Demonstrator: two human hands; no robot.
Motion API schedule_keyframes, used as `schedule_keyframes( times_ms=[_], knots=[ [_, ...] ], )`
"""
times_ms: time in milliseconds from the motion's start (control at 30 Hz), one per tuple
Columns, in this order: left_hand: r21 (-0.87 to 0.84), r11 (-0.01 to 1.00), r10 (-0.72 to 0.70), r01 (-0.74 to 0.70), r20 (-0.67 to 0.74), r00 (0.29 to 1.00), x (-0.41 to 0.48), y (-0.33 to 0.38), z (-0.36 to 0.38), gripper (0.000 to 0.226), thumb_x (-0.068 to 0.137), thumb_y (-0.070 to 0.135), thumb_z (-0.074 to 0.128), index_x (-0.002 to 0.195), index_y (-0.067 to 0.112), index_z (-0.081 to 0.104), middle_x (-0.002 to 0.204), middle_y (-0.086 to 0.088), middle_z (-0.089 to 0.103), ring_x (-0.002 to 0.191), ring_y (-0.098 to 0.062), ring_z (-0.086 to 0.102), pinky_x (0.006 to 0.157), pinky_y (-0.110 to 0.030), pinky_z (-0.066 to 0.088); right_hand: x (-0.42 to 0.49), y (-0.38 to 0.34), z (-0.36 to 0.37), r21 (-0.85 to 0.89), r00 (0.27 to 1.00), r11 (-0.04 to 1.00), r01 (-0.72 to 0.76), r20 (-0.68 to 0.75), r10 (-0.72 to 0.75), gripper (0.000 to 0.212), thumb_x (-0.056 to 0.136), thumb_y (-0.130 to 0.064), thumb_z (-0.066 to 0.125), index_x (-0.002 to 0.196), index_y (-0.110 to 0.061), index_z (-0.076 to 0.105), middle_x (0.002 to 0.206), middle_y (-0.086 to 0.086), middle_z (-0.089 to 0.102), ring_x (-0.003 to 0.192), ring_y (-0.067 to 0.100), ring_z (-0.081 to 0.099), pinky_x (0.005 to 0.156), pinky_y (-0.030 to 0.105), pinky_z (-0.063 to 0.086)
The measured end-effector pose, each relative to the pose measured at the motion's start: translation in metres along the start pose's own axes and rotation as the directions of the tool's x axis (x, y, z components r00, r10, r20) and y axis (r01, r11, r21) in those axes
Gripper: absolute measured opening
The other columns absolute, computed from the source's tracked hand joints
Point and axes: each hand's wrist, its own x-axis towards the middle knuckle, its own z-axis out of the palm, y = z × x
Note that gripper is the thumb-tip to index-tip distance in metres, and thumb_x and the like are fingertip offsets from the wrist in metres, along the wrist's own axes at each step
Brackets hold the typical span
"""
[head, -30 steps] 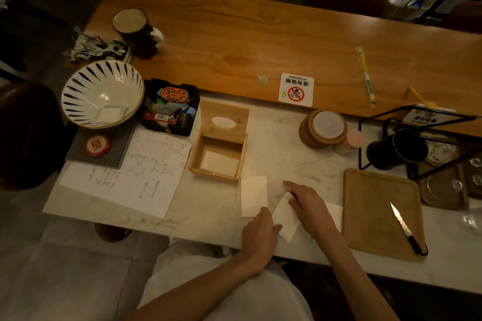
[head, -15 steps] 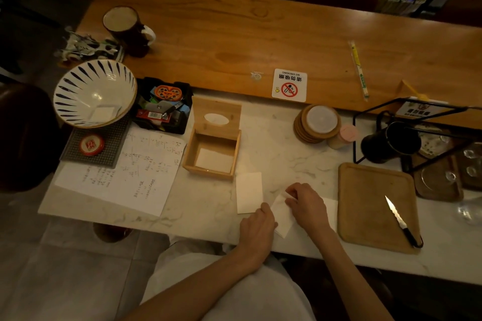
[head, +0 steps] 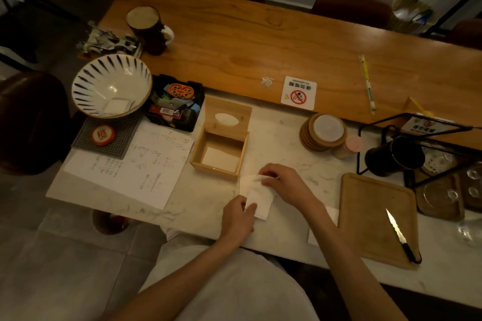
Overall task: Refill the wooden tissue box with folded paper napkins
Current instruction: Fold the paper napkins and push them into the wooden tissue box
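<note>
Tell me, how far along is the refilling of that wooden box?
Early, it seems. Done: the wooden tissue box stands open, its lid tipped back, with something pale, likely a napkin, flat on its bottom. In hand: the left hand and right hand both hold a white napkin on the marble counter beside the box. Left: putting it in and closing the lid.

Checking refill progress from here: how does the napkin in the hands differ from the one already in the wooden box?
The napkin in the hands is outside the wooden box, on the marble counter, pinched by the left hand and right hand; the napkin in the box lies untouched on its bottom. The held one looks angled and partly lifted; the boxed one lies flat and square with the walls. Both are white paper.
</note>
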Motion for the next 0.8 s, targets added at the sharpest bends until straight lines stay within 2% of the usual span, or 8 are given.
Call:
schedule_keyframes(
  times_ms=[200, 233, 300, 367, 467, 567, 667, 800],
  knots=[
    [-0.069, 0.984, -0.164, 0.164, -0.004, 0.986, 0.005, -0.005, 0.002, 0.032, 0.093, 0.022, 0.062, 0.113, 0.01, 0.04, 0.108, -0.019, 0.064, 0.072, -0.026, 0.064, 0.034, -0.011, 0.041, 0.029, -0.001, 0.029, -0.289, 0.988, 0.949, 0.123, 0.12, -0.092, 0.019, 0.09, -0.011, 0.059, 0.107, -0.015, 0.069, 0.108, 0.005, 0.067, 0.101, 0.022, 0.059, 0.085, 0.029, 0.045],
    [-0.035, 0.986, -0.163, 0.162, -0.016, 0.987, 0.006, -0.008, 0.004, 0.036, 0.093, 0.025, 0.062, 0.116, 0.01, 0.039, 0.11, -0.017, 0.064, 0.076, -0.028, 0.066, 0.038, -0.012, 0.044, 0.028, 0.004, 0.033, -0.303, 0.988, 0.943, 0.137, 0.105, -0.111, 0.019, 0.09, -0.011, 0.06, 0.107, -0.015, 0.068, 0.109, 0.005, 0.066, 0.102, 0.023, 0.057, 0.086, 0.029, 0.044],
    [0.08, 0.987, -0.134, 0.138, -0.046, 0.99, 0.009, -0.012, 0.006, 0.047, 0.092, 0.032, 0.063, 0.124, 0.008, 0.039, 0.116, -0.013, 0.064, 0.088, -0.031, 0.068, 0.065, -0.026, 0.057, 0.026, 0.009, 0.037, -0.329, 0.99, 0.934, 0.138, 0.049, -0.129, 0.022, 0.089, -0.013, 0.062, 0.11, -0.017, 0.067, 0.112, 0.004, 0.062, 0.104, 0.023, 0.053, 0.086, 0.03, 0.043],
    [0.143, 0.981, -0.123, 0.132, -0.071, 0.99, 0.009, -0.011, 0.006, 0.052, 0.091, 0.033, 0.064, 0.128, 0.006, 0.039, 0.122, -0.012, 0.06, 0.103, -0.032, 0.064, 0.085, -0.036, 0.053, 0.025, 0.013, 0.039, -0.424, 0.989, 0.896, 0.132, -0.003, -0.147, 0.026, 0.088, -0.021, 0.064, 0.114, -0.022, 0.064, 0.115, 0.0, 0.06, 0.104, 0.022, 0.05, 0.085, 0.031, 0.043],
    [0.131, 0.983, -0.121, 0.129, -0.064, 0.991, 0.009, -0.009, 0.006, 0.047, 0.09, 0.031, 0.066, 0.122, 0.005, 0.043, 0.122, -0.013, 0.059, 0.108, -0.03, 0.061, 0.09, -0.039, 0.051, 0.027, 0.013, 0.04, -0.497, 0.994, 0.863, 0.091, -0.009, -0.11, 0.033, 0.088, -0.028, 0.064, 0.12, -0.024, 0.06, 0.116, 0.0, 0.061, 0.105, 0.023, 0.05, 0.087, 0.032, 0.041],
    [0.163, 0.981, -0.101, 0.109, -0.056, 0.993, 0.01, -0.008, 0.004, 0.045, 0.09, 0.03, 0.065, 0.121, 0.005, 0.045, 0.122, -0.013, 0.058, 0.112, -0.03, 0.057, 0.093, -0.038, 0.048, 0.03, 0.009, 0.036, -0.42, 0.999, 0.907, 0.034, 0.031, -0.022, 0.027, 0.09, -0.026, 0.061, 0.116, -0.021, 0.064, 0.112, 0.002, 0.059, 0.103, 0.022, 0.053, 0.084, 0.03, 0.043],
    [0.18, 0.983, -0.044, 0.048, -0.026, 0.999, 0.009, -0.01, 0.002, 0.043, 0.091, 0.027, 0.065, 0.123, 0.007, 0.042, 0.123, -0.012, 0.057, 0.113, -0.03, 0.056, 0.093, -0.037, 0.047, 0.019, 0.012, 0.022, -0.197, 0.998, 0.98, -0.041, 0.033, 0.048, 0.013, 0.086, -0.024, 0.067, 0.1, -0.023, 0.067, 0.1, -0.003, 0.059, 0.089, 0.014, 0.057, 0.074, 0.023, 0.042],
    [0.248, 0.953, 0.16, -0.174, 0.074, 0.984, 0.011, -0.013, 0.0, 0.03, 0.093, 0.025, 0.062, 0.116, 0.014, 0.047, 0.115, -0.007, 0.058, 0.103, -0.025, 0.058, 0.084, -0.031, 0.045, -0.021, 0.028, 0.002, 0.123, 0.996, 0.99, -0.07, -0.04, 0.076, 0.017, 0.081, -0.017, 0.075, 0.084, -0.029, 0.064, 0.088, -0.008, 0.067, 0.081, 0.009, 0.06, 0.073, 0.023, 0.044]
  ],
)
